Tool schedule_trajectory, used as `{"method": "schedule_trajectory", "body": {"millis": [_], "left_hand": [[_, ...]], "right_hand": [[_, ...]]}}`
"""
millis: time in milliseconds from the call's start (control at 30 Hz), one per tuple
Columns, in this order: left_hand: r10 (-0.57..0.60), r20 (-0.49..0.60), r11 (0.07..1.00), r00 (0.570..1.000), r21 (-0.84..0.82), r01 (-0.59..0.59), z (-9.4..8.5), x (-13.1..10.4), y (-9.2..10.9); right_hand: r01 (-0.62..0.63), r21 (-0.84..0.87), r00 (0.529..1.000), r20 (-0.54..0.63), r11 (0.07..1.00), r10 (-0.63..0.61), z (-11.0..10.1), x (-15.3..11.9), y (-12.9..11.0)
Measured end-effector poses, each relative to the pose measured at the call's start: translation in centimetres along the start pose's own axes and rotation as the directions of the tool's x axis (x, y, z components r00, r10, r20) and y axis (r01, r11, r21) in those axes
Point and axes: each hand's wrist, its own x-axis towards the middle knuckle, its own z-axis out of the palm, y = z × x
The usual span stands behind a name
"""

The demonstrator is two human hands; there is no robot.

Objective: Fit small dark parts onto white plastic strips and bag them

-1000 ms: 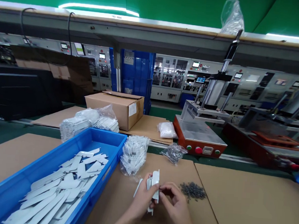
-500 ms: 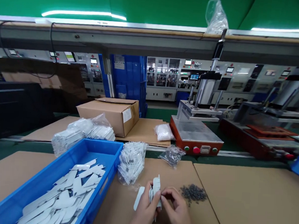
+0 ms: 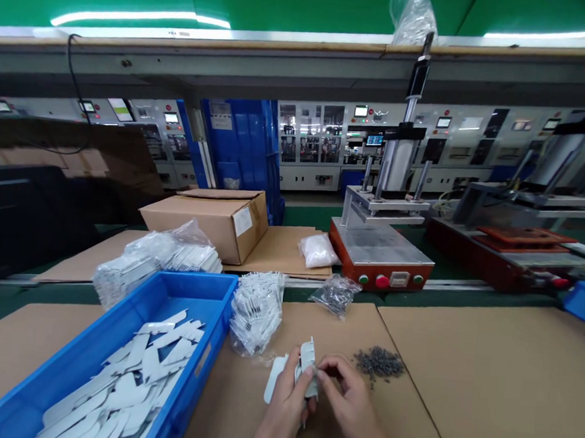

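Note:
My left hand (image 3: 284, 400) is closed around a white plastic piece (image 3: 308, 355), with its notched end pointing up past the thumb. Against the right edge of that piece, my right hand (image 3: 349, 398) pinches with thumb and forefinger; anything between those fingertips is too small to make out. Another flat white piece (image 3: 274, 379) shows just left of my left hand. To the right lies a loose pile of small dark grey parts (image 3: 378, 363). A clear bag of white pieces (image 3: 257, 311) sits beyond my hands, to the left.
A long blue bin (image 3: 222, 311) with many flat white pieces stands at left. Behind it are bagged white parts (image 3: 142, 262) and a cardboard box (image 3: 205, 221). A bag of dark parts (image 3: 336, 294), a white bag (image 3: 319, 250) and a press (image 3: 383, 249) stand at the back.
The camera view has tilted and shifted slightly. Both hands stay together at the white piece, with the right fingertips still at its edge.

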Motion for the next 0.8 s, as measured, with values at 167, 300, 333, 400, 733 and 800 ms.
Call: {"method": "schedule_trajectory", "body": {"millis": [167, 300, 333, 400, 733, 800], "left_hand": [[-0.055, -0.002, 0.994, 0.998, -0.095, 0.055, -0.2, 0.6, -1.0], [-0.046, -0.006, 0.994, 0.999, -0.098, 0.045, -0.2, 0.7, -1.0], [-0.036, 0.014, 0.996, 0.999, -0.083, 0.037, -0.3, 0.6, -0.8], [-0.015, 0.06, 0.998, 0.998, -0.056, 0.018, -0.4, 0.5, -0.4], [-0.002, 0.069, 0.995, 0.998, -0.1, 0.009, -0.4, 0.2, -0.2], [0.018, 0.087, 0.997, 0.996, -0.079, -0.011, -0.3, 0.0, 0.2]], "right_hand": [[-0.043, 0.049, 0.998, 0.039, 0.998, 0.042, 0.1, -0.1, 0.1], [-0.107, 0.113, 0.993, 0.06, 0.988, 0.101, 0.2, -0.1, 0.0], [-0.124, 0.122, 0.991, 0.069, 0.985, 0.116, 0.1, -0.1, 0.0], [-0.154, 0.138, 0.985, 0.096, 0.978, 0.142, 0.0, 0.1, 0.1], [-0.136, 0.078, 0.981, 0.151, 0.988, 0.123, -0.3, -0.1, -0.3], [-0.092, 0.022, 0.989, 0.121, 0.996, 0.089, -0.3, -0.2, -0.4]]}}
